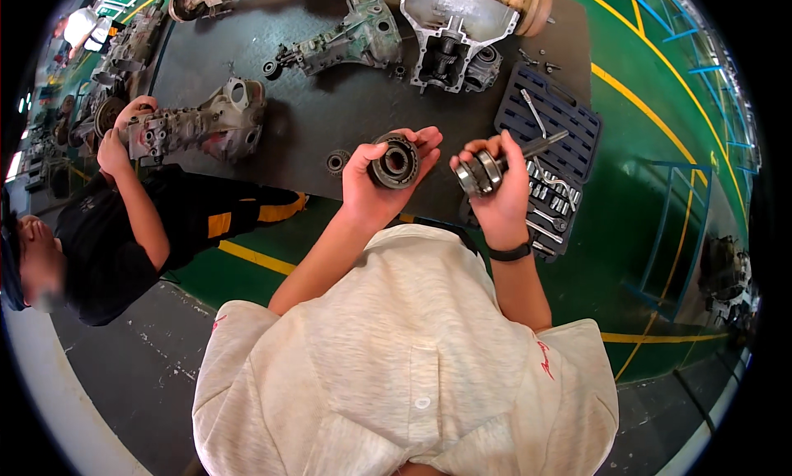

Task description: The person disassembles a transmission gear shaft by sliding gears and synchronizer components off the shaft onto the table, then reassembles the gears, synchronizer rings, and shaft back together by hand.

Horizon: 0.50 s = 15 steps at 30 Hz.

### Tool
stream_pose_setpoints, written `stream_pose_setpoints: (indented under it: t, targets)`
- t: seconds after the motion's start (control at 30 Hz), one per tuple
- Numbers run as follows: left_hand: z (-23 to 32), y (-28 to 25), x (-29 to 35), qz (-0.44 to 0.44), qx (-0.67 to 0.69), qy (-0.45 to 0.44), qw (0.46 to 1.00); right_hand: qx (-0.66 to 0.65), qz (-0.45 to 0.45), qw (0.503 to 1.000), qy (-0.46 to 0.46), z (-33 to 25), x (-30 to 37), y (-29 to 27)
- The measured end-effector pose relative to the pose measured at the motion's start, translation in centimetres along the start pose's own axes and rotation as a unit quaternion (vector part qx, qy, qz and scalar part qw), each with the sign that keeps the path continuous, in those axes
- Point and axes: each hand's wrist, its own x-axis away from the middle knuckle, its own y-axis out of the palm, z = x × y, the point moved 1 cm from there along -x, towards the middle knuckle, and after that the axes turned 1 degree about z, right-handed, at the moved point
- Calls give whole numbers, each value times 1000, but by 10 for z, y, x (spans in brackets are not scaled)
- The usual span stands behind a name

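My left hand (384, 179) holds a dark metal gear ring (396, 161), its round bore facing up, with the thumb over the near-left edge and the fingers behind it. In my right hand (505, 191) is a gear shaft (483, 172); its stacked gears sit at the palm and the thin splined end points up and right. The two parts are apart, both held above the table's near edge. A small gear (337, 162) lies on the table left of my left hand. A dark band circles my right wrist.
An open socket tool case (554, 121) lies right of my hands. Gearbox housings (363, 35) and an opened bell-shaped casing (450, 30) stand at the table's far side. At left, a co-worker (115, 237) has both hands at another gearbox (206, 125).
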Motion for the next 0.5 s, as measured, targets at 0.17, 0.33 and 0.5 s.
stream_pose_setpoints:
  t: [0.17,0.33,0.5]
  targets:
    - [-13,24,0,31,-152,124,980,0,-7,997,-83,16,-5,47]
    - [-12,41,-4,-33,-200,211,956,28,-43,982,-180,27,4,78]
    - [-10,55,6,-34,-208,235,949,137,-112,956,-235,37,7,95]
